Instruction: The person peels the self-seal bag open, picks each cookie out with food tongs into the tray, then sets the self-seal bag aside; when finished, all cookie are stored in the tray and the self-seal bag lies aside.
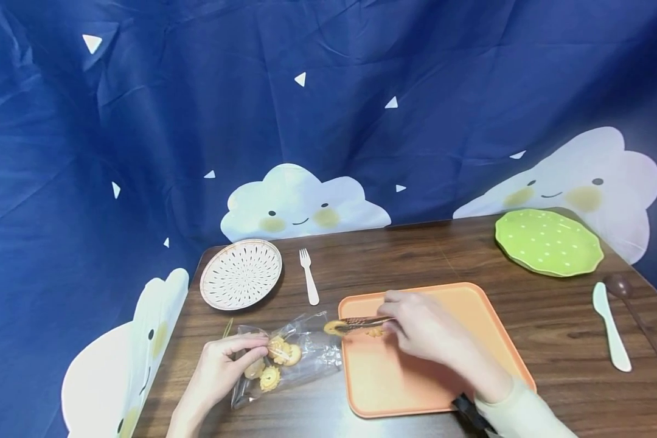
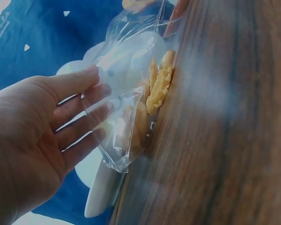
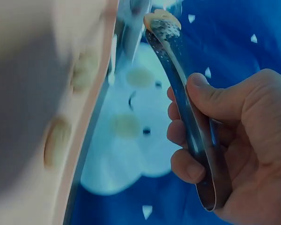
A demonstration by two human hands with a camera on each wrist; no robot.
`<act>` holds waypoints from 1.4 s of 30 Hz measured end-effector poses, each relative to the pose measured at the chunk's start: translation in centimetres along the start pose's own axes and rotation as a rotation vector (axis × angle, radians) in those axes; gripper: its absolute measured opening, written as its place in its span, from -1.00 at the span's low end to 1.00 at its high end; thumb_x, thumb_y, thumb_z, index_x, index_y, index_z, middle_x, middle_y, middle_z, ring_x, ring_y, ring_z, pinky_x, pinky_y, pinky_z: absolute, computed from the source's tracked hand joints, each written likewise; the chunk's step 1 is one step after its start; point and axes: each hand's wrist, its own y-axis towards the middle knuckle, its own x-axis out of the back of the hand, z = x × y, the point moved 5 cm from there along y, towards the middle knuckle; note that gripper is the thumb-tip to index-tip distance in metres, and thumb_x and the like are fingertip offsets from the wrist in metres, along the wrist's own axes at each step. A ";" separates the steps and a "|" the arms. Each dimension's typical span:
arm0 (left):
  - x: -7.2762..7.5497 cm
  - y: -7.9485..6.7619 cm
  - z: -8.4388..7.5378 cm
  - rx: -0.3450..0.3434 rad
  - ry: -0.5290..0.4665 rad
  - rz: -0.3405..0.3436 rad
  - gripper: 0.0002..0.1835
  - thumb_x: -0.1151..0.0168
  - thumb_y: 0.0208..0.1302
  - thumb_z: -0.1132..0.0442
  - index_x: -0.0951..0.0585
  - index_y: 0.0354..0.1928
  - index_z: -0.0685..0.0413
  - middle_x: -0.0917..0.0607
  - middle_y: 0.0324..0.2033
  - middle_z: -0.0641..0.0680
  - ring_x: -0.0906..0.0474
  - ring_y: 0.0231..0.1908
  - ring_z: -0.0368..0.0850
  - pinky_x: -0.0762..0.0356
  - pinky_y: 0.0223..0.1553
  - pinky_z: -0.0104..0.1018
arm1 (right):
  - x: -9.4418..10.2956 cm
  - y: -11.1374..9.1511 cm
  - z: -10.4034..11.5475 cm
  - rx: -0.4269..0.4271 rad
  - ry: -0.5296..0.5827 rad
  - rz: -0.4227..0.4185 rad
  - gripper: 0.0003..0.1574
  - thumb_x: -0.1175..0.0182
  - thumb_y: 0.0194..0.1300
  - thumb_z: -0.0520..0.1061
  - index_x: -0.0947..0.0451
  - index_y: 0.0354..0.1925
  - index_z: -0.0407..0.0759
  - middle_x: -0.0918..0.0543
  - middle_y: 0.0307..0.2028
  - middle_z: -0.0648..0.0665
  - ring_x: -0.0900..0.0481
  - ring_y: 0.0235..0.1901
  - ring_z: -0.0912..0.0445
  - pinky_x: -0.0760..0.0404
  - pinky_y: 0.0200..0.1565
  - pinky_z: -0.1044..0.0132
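My left hand [image 1: 225, 365] pinches a clear plastic bag [image 1: 319, 359] between thumb and fingers. Several golden cookies [image 1: 270, 378] lie inside the bag; the left wrist view shows them edge-on, low against the table. My right hand [image 1: 424, 328] grips metal tongs [image 3: 189, 110], thumb on one arm and fingers curled round the other. A cookie [image 1: 335, 328] is caught in the tips of the tongs, right at the bag's mouth. Below the tongs, another cookie [image 1: 375, 333] lies on the orange tray [image 1: 405, 389].
Behind the bag stand a white patterned plate [image 1: 241, 274] and a white fork [image 1: 309, 277]. A green dotted plate [image 1: 547, 243] is at the back right. Along the right side lie a pale knife [image 1: 611, 328] and a brown long-handled spoon [image 1: 637, 316]. A blue curtain [image 1: 328, 121] hangs behind the table.
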 end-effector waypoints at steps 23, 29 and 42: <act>-0.3 -0.1 0.4 0.034 -0.015 -0.005 -0.83 -0.55 0.07 0.16 -0.82 -0.27 -0.30 -0.85 -0.18 -0.19 -0.77 -0.12 -0.39 -0.51 0.09 -0.81 | 0.7 -3.6 -4.8 0.116 0.008 -0.077 -0.61 -0.48 -0.10 -0.32 -0.65 -0.42 0.17 -0.46 -0.45 0.25 -0.25 -0.52 0.43 -0.33 -0.47 0.54; -0.2 -0.1 0.3 0.026 -0.002 -0.005 -0.83 -0.55 0.07 0.15 -0.82 -0.28 -0.31 -0.85 -0.19 -0.21 -0.77 -0.12 -0.39 -0.52 0.08 -0.80 | 0.5 -3.6 -4.8 0.092 0.005 0.006 -0.58 -0.51 -0.13 -0.27 -0.57 -0.50 0.23 -0.41 -0.47 0.27 -0.25 -0.50 0.42 -0.30 -0.46 0.54; -0.2 -0.2 0.5 0.009 -0.015 0.001 -0.82 -0.54 0.08 0.16 -0.82 -0.24 -0.26 -0.86 -0.16 -0.12 -0.77 -0.11 -0.38 -0.51 0.09 -0.81 | 0.7 -3.9 -5.0 -0.035 0.090 0.185 -0.65 -0.50 0.05 -0.14 -0.73 -0.15 0.12 -0.58 -0.32 0.24 -0.37 -0.42 0.43 -0.52 -0.36 0.38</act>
